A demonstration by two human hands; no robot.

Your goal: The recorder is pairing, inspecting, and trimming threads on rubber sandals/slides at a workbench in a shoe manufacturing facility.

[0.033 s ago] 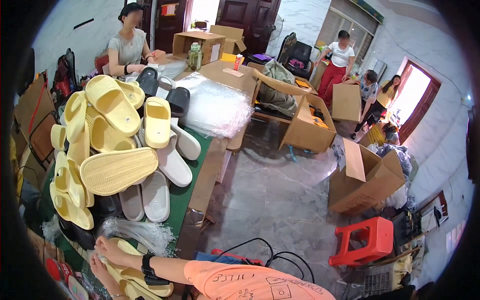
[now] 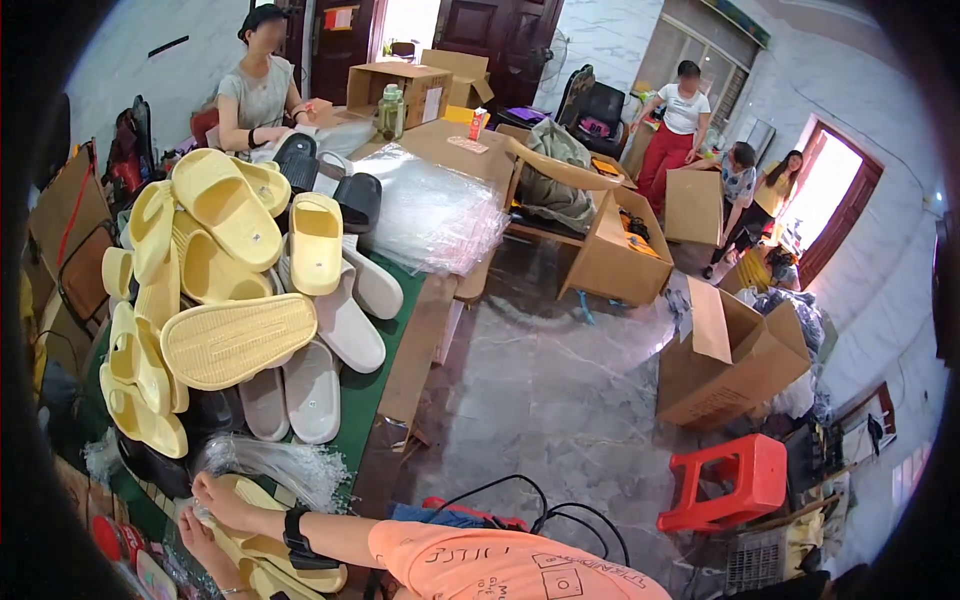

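At the lower left, my right hand (image 2: 224, 502) is closed at the fingertips over some yellow slippers (image 2: 262, 548). Close below it, my left hand (image 2: 204, 546) has its fingers curled in toward the same spot. Whatever sits between the fingertips is too small to make out. A black band (image 2: 298, 532) circles my right wrist. Beyond the hands lies a bundle of thin clear plastic strands (image 2: 285, 472). Farther along the green table top (image 2: 375, 372) rises a heap of yellow slippers (image 2: 238, 340), with grey slippers (image 2: 312, 395) and black slippers (image 2: 357, 202) around it.
Clear plastic bags (image 2: 430, 210) are stacked past the heap, where a seated co-worker (image 2: 256, 100) handles something. On the floor to the right stand a red stool (image 2: 722, 482) and an open carton (image 2: 735, 350). Several people are near the far doorway.
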